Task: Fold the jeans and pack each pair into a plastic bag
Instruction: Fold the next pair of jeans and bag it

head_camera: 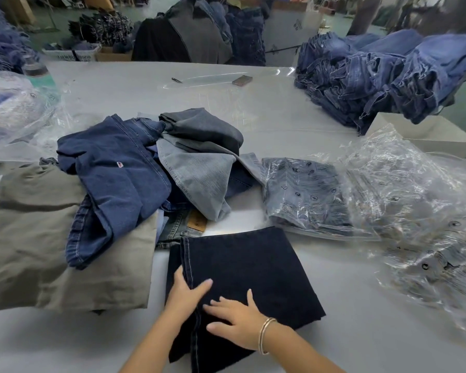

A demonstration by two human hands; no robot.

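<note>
A folded pair of very dark navy jeans [248,267] lies on the grey table [361,345] right in front of me. My left hand [184,292] rests on its left seam edge with fingers straight. My right hand [237,323], a bangle at the wrist, presses flat on the lower part of the same jeans with fingers spread. Just beyond lies a packed pair of jeans in a printed plastic bag [304,195]. A heap of empty clear plastic bags [420,211] spreads to the right.
A loose pile of blue and grey jeans [145,168] lies on top of a khaki folded garment [51,251] at the left. A tall stack of blue jeans [382,74] fills the far right. Bagged items [14,111] sit at far left. A flat clear bag [207,79] lies at the back.
</note>
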